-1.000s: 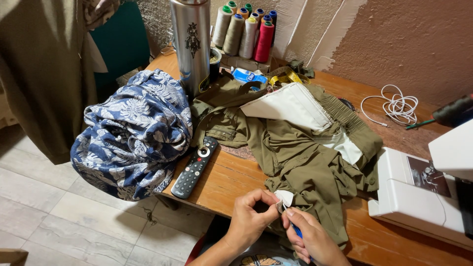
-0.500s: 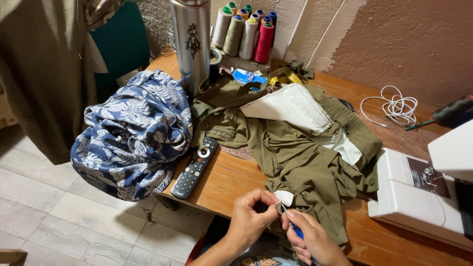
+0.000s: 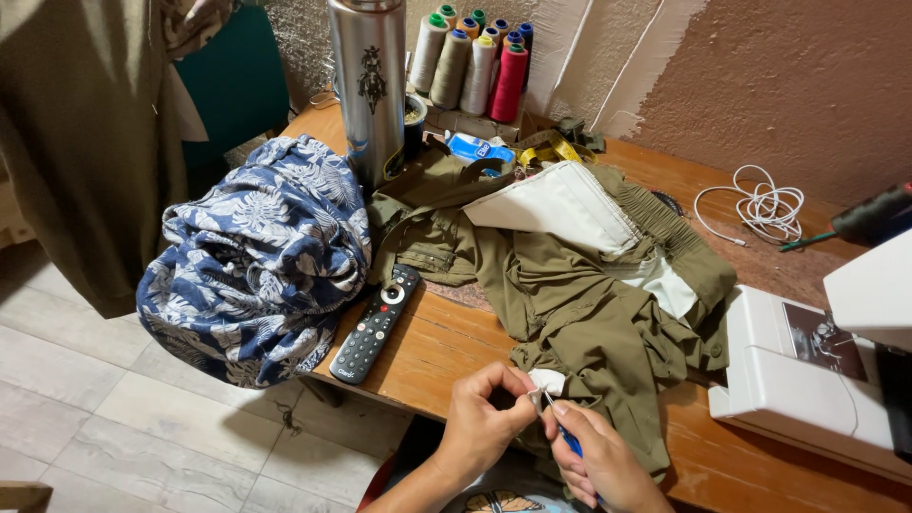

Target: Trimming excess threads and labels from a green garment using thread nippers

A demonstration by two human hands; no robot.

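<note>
Left hand (image 3: 483, 418): fingers curled together, thumb and forefinger pinched on a small white patch of cloth (image 3: 547, 382) at the near hem of the olive trousers (image 3: 608, 323) — the pinch seems meant to keep the fabric taut and lifted clear of the table edge.
Right hand (image 3: 598, 461): fingers closed around a slim blue-handled tool (image 3: 568, 439), probably a seam ripper; its thin metal tip angles up to the white patch, touching or nearly touching it. I cannot tell which.
Olive trousers: heaped across the middle of the wooden table (image 3: 437, 347), waistband turned out so the pale lining shows, one leg trailing over the near edge toward the hands — likely drawn there so the worked spot sits close to the body.
Remote control (image 3: 375, 323): black, flat on the table just left of the trousers, touching no cloth that I can see.
Blue leaf-print cloth (image 3: 252, 261): bundled left of the trousers, spilling over the table's left corner.
Steel flask (image 3: 369, 85): upright behind the trousers, at their far left.
Thread cones (image 3: 472, 66): a cluster standing against the wall behind the trousers, just right of the flask.
Yellow tape measure (image 3: 541, 149): lying at the far edge of the trousers.
White sewing machine (image 3: 817, 366): right of the trousers, its base just beside them.
White cable (image 3: 755, 204): coiled beyond the trousers to the right, apart from them.
</note>
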